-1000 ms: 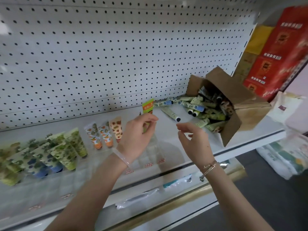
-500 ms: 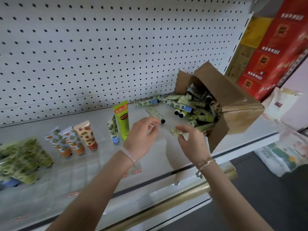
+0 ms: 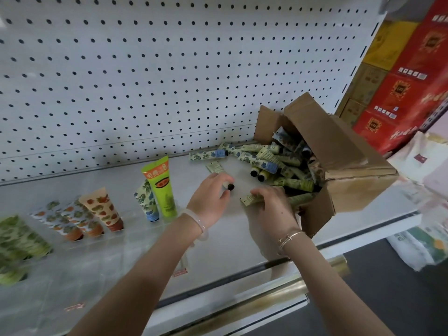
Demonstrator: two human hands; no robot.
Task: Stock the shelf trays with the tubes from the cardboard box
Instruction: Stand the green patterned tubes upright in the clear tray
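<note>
Tubes [image 3: 278, 163]: loose heap spilling out of the tipped cardboard box [image 3: 351, 170] onto the shelf [image 3: 189, 170], just beyond both sets of fingertips.

Head view:
- Left hand [image 3: 211, 200]: fingers curled over a black-capped tube [image 3: 230, 187] lying on the shelf. The cap shows at the fingertips, and the flat end pokes out past the knuckles.
- Right hand [image 3: 271, 207]: fingers curled down on a pale tube [image 3: 251, 198] at the mouth of the box. Its crimped end sticks out left of the fingers, toward the left hand.
- The two hands are near each other, not touching.
- Left of the left fingers: a green tube [image 3: 161, 187] stands cap-down with a blue-leaf tube [image 3: 145, 202] touching it.
- Further left: orange-print tubes [image 3: 101, 209], cap-down in a clear tray [image 3: 135, 238].
- Beyond all fingertips: white pegboard [image 3: 169, 81]
- Right of the box: red cartons [image 3: 400, 81], stacked
</note>
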